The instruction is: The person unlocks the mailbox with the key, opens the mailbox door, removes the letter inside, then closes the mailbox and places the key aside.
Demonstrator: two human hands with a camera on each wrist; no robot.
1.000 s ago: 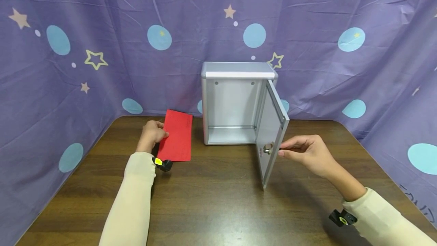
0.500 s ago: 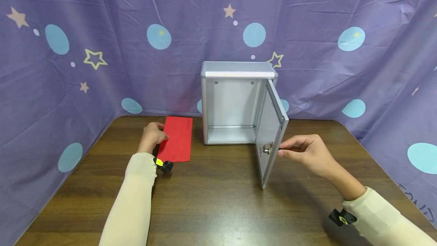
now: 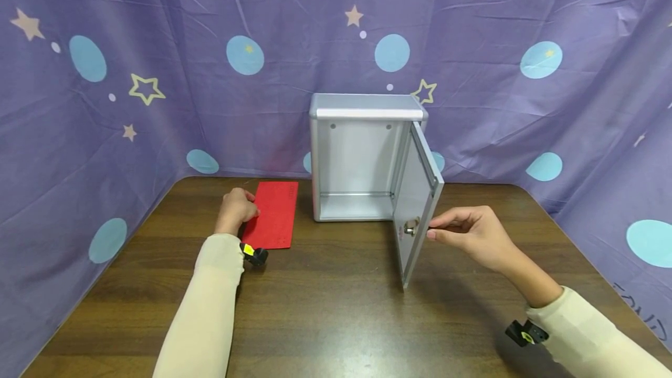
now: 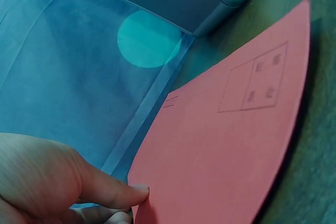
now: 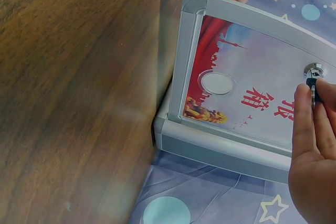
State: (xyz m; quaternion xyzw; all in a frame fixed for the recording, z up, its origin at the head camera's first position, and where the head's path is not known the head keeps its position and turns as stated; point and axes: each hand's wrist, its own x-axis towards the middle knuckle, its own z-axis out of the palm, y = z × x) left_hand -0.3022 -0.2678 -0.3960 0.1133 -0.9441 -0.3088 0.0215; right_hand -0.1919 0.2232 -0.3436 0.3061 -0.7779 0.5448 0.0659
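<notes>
A flat red envelope with small printed boxes lies tilted at the left of the table. My left hand pinches its left edge; in the left wrist view the thumb presses on the red face and fingers are behind it. To the right, a silver metal letter box stands with its door swung wide and its inside showing. My right hand pinches a black-headed key that sits in the door's lock. Red characters and a round window mark the door's outer face.
The brown wooden table reaches to a purple curtain with stars and dots, which closes off the back and both sides. The letter box stands close to the curtain.
The far end of the red envelope has dropped lower, and my left hand has shifted slightly with it. My right hand and the door have hardly moved.
</notes>
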